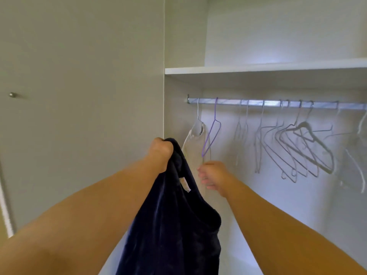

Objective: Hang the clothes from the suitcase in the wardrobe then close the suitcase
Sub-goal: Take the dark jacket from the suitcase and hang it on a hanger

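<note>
My left hand grips the top of a dark navy garment, which hangs down in front of the open wardrobe. My right hand is raised just below a purple hanger on the metal rail; its fingers are curled and blurred, and I cannot tell whether they hold anything. A light beige garment hangs on a white hanger at the rail's left end, partly behind the navy one. The suitcase is out of view.
Several bare grey and white hangers hang along the rail to the right. A white shelf runs above the rail. A closed wardrobe door with a small metal knob fills the left side.
</note>
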The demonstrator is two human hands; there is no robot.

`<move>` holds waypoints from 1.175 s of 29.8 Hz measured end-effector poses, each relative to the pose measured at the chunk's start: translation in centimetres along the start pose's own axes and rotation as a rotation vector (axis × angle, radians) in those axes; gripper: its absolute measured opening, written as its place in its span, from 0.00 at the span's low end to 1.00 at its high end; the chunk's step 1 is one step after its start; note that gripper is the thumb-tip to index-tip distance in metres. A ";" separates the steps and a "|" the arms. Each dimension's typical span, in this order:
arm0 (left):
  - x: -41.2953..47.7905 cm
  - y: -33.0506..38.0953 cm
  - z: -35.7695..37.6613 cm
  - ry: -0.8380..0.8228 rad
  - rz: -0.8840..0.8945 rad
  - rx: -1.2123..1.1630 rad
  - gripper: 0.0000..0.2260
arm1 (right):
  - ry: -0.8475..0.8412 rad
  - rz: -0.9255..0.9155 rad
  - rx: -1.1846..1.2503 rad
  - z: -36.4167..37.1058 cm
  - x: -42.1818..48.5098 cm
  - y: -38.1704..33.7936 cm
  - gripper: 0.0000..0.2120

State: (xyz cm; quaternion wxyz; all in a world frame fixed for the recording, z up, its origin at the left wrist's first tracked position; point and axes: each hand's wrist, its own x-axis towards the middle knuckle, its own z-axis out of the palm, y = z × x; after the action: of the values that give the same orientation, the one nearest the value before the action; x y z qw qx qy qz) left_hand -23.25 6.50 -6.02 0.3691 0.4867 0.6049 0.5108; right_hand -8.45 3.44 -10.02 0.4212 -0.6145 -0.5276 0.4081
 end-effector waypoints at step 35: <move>13.8 1.2 8.8 0.040 -0.033 -0.038 0.16 | 0.250 -0.188 0.312 -3.0 23.0 -1.8 0.17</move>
State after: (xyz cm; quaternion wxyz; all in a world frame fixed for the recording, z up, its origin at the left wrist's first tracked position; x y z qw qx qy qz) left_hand -18.18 22.13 -6.00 0.3746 0.4593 0.6104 0.5255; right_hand -3.57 26.11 -8.71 0.6098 -0.5356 -0.4567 0.3643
